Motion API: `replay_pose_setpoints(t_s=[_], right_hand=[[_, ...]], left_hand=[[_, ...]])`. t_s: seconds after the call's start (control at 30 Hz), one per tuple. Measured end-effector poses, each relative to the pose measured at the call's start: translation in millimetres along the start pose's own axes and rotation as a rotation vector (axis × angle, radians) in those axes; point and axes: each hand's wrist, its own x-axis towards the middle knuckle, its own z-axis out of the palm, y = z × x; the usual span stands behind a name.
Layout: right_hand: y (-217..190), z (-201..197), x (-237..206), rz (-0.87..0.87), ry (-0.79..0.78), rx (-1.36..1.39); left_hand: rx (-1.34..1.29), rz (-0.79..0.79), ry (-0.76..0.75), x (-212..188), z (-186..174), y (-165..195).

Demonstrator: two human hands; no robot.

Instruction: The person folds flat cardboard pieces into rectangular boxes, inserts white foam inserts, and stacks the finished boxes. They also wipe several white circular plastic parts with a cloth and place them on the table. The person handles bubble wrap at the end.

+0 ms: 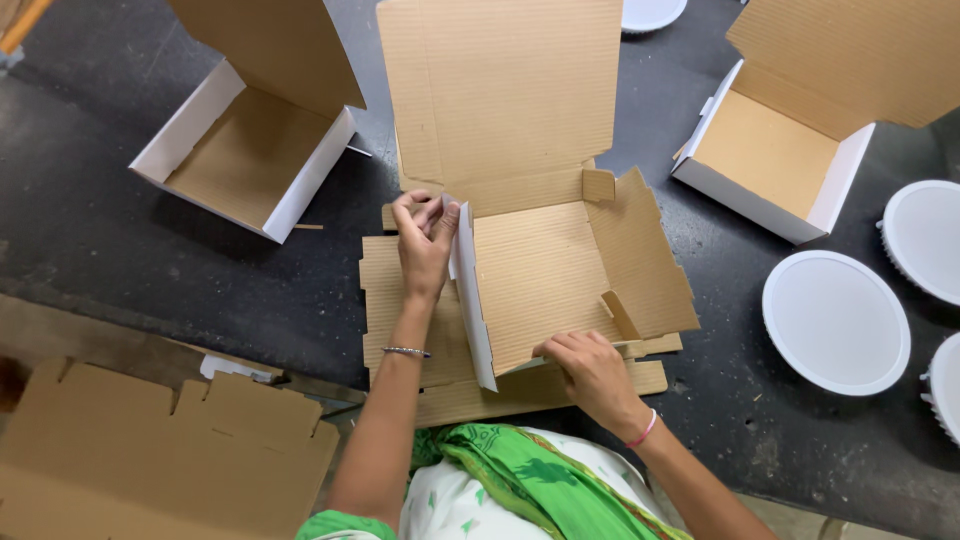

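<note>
The left hand (pixel 425 235) pinches the top of the left wall of a half-folded box (pixel 545 270). Its fingers are closed on the white edge of that wall, which stands up. The right hand (pixel 590 370) presses on the near edge of the same box, with its fingers curled over the front flap and holding it. The box is brown inside and white outside. Its big lid flap stands open at the back, and its right side flap lies flat and spread out.

The box sits on a stack of flat cardboard sheets (pixel 400 300), in the middle of the dark surface (pixel 120 250).

Further out, a finished box (pixel 245 150) with its lid up stands to the left. Another open box (pixel 775 160) stands to the right. Round white discs (pixel 835 320) lie near the right edge of the surface. A pile of flat cardboard (pixel 150 450) lies at the bottom left, well apart from the hands.
</note>
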Motion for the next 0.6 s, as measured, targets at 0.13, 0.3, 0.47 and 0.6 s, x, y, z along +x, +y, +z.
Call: replay_pose_setpoints(t_s=[0.13, 0.3, 0.47, 0.6], right_hand=[[4, 1, 1, -0.015, -0.045, 0.020], [7, -1, 3, -0.038, -0.029, -0.011], [-4, -7, 4, 0.000, -0.137, -0.064], [-22, -16, 14, -0.072, -0.253, -0.033]], left_hand=[[0.181, 0.052, -0.118, -2, -6, 9], [0.393, 0.245, -0.249, -8, -24, 16], [0.405, 0.038, -0.205, -9, -47, 8], [0.206, 0.064, -0.210, -17, -51, 2]])
